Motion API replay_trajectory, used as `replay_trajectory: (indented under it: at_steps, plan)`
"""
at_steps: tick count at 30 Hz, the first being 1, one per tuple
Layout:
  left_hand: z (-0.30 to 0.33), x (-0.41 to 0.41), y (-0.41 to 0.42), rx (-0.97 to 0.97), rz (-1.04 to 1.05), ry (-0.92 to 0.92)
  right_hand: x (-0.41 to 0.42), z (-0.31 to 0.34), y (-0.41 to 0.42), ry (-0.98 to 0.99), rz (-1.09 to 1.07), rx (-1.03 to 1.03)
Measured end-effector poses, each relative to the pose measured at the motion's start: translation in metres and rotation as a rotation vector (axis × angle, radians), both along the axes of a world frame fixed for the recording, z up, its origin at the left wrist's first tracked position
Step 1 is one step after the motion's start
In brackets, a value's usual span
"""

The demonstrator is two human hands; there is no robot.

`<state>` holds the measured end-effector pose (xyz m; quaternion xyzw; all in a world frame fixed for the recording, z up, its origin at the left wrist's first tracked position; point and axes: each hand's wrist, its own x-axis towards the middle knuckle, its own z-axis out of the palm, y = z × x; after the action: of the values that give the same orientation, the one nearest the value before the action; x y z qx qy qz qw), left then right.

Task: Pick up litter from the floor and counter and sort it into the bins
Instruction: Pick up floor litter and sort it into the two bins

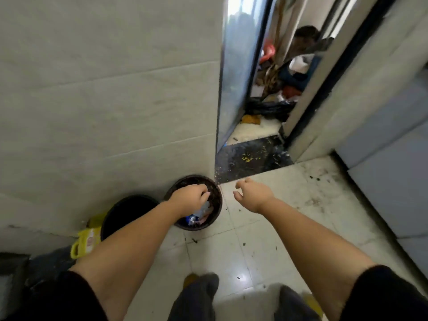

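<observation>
Two round black bins stand against the tiled wall. The right bin (216,191) holds wrappers and scraps (196,217). The left bin (120,214) looks dark inside. My left hand (188,198) hovers over the right bin's mouth with its fingers curled downward; whether anything is in it is hidden. My right hand (251,193) hangs above the floor just right of that bin, fingers apart and holding nothing.
A yellow bag (86,242) lies left of the bins. Small dark crumbs (194,240) dot the white floor tiles. A dark threshold (250,158) leads to a doorway with a black bag (268,110) and piled clutter. Grey cabinet fronts (393,158) run along the right.
</observation>
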<state>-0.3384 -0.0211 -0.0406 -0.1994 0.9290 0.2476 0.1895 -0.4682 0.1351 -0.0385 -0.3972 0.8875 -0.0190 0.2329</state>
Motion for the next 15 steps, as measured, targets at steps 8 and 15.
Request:
replay_trajectory:
  at_steps: [8,15]
  plan:
    - [0.084,-0.059,0.091,-0.008,-0.477,0.044,0.040,0.085,0.132,-0.030,-0.514,0.026]
    - [0.100,-0.040,0.232,0.028,-0.859,0.102,0.144,0.110,0.261,0.013,-0.969,-0.043]
